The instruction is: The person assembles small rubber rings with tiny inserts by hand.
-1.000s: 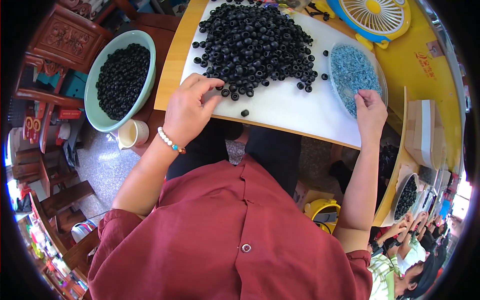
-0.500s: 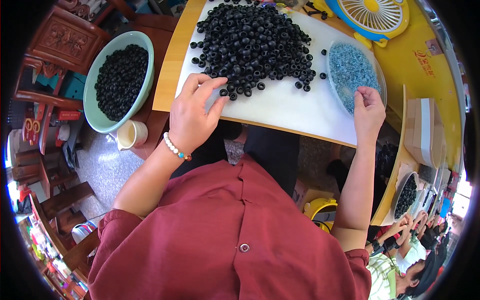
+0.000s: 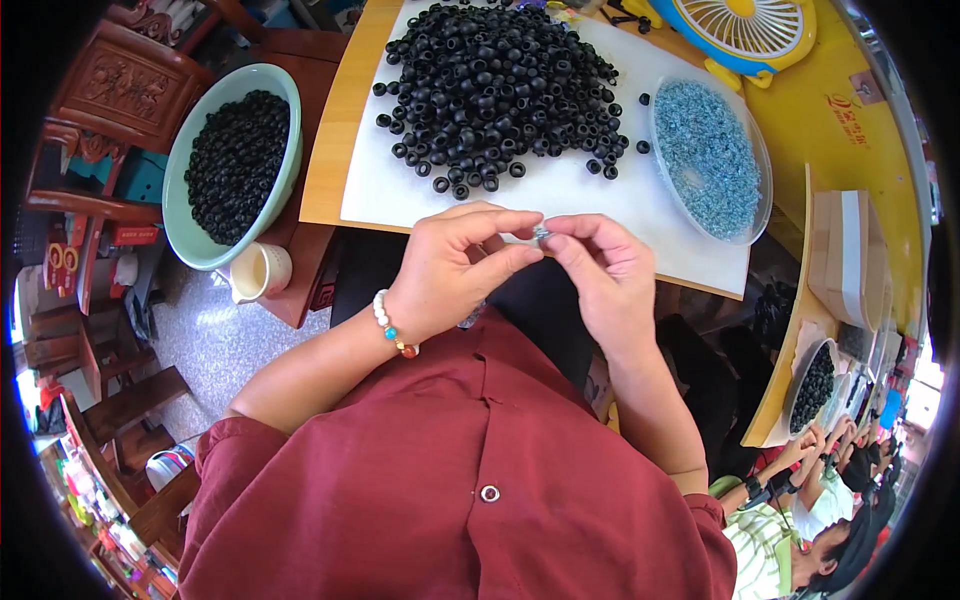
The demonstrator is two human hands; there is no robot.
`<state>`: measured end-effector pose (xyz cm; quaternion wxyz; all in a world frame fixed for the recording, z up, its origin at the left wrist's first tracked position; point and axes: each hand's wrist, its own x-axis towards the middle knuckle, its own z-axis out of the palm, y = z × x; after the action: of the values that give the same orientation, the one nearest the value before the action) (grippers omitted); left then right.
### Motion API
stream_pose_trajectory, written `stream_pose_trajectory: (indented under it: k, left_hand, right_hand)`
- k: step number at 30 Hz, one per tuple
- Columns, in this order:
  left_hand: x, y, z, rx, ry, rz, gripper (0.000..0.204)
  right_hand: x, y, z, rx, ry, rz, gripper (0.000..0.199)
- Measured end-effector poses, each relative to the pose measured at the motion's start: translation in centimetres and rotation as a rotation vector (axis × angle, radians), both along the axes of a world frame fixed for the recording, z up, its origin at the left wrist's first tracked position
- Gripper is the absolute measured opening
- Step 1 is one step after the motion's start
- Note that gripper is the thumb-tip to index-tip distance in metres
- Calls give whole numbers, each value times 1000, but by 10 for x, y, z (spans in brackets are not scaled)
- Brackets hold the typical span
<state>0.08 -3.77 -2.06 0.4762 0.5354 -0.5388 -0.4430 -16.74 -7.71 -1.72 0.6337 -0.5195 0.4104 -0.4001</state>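
Note:
In front of my chest, just off the table's near edge, my two hands meet at the fingertips. My right hand [image 3: 608, 270] pinches a small clear-bluish piece [image 3: 541, 234] between thumb and forefinger. Thumb and forefinger of my left hand [image 3: 455, 262] close up against it from the other side; whatever lies between them is hidden. Beyond the hands, a heap of black beads [image 3: 500, 90] with wide holes lies on a white board [image 3: 390, 207]. To its right, a clear oval dish [image 3: 762, 215] holds many small translucent blue pieces [image 3: 708, 150].
A pale green bowl [image 3: 178, 225] of black beads stands at the left beside a cream cup [image 3: 262, 272]. A yellow and blue fan [image 3: 740, 35] is at the far right. Beyond a cardboard box [image 3: 842, 250], another person's hands [image 3: 810, 445] work near a plate of black beads [image 3: 814, 388].
My right hand has come left from the blue dish. My left hand has left the bead heap and moved right and nearer, so their fingertips now meet.

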Motion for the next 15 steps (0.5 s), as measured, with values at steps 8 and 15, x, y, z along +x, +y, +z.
stream_pose_trajectory:
  k: [8, 15]
  left_hand:
    - [0, -4, -4, 397, 461, -5, 14]
    - [-5, -8, -4, 487, 671, 16, 15]
  right_hand:
    - [3, 2, -1, -67, 63, 2, 8]
    - [2, -2, -3, -84, 32, -8, 7]
